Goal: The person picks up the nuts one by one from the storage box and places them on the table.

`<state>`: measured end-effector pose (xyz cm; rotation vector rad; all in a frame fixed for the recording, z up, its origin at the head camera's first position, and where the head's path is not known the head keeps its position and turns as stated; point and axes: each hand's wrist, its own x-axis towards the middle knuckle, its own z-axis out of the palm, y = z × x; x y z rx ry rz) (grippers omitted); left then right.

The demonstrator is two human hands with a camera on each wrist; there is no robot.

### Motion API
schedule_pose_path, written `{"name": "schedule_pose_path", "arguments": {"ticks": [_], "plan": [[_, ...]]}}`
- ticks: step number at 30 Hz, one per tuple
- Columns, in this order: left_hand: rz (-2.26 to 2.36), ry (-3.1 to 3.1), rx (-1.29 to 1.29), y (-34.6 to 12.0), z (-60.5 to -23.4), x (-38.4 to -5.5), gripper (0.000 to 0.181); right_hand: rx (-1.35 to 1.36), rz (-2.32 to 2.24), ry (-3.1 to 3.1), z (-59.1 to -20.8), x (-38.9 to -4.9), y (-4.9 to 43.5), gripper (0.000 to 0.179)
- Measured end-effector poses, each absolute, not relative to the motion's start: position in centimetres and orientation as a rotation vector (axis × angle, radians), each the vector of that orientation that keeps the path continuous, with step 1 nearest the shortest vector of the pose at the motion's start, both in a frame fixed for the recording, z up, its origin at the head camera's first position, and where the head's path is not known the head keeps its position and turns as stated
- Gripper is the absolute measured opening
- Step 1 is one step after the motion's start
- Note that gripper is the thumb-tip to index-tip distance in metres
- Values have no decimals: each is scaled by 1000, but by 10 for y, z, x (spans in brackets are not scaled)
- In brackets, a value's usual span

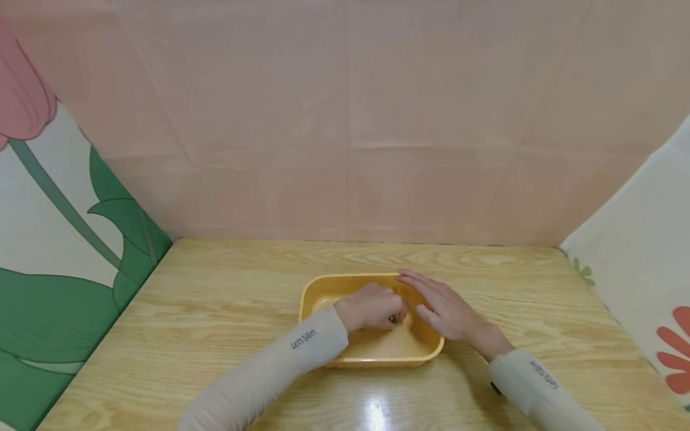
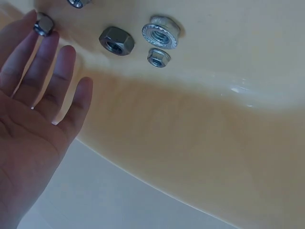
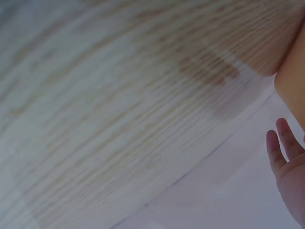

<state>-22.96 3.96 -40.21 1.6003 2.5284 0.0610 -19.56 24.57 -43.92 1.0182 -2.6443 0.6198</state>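
Inside the yellow plastic bin (image 1: 372,361), my left hand (image 1: 372,306) reaches down and pinches a dark hex nut (image 2: 44,24) at its fingertips, with the other fingers spread. Close by on the bin floor lie a larger hex nut (image 2: 116,41), a big flange nut (image 2: 162,32) and a small flange nut (image 2: 158,57). One more metal nut (image 2: 77,2) is cut off by the upper edge of the left wrist view. My right hand (image 1: 444,308) rests with extended fingers over the bin's right rim; the right wrist view catches only part of it.
The bin stands on a wood-grain table (image 1: 226,299). A plain pinkish sheet (image 1: 345,120) hangs behind the table. Printed cloths with a tulip (image 1: 24,90) on the left and a red flower (image 1: 676,347) on the right flank it.
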Motion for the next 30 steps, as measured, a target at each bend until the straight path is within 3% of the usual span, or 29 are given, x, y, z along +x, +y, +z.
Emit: {"name": "schedule_pose_path", "arguments": {"ticks": [30], "plan": [[65, 2575, 1602, 41, -404, -230, 25, 1005, 644, -2672, -437, -195, 245, 61]]}}
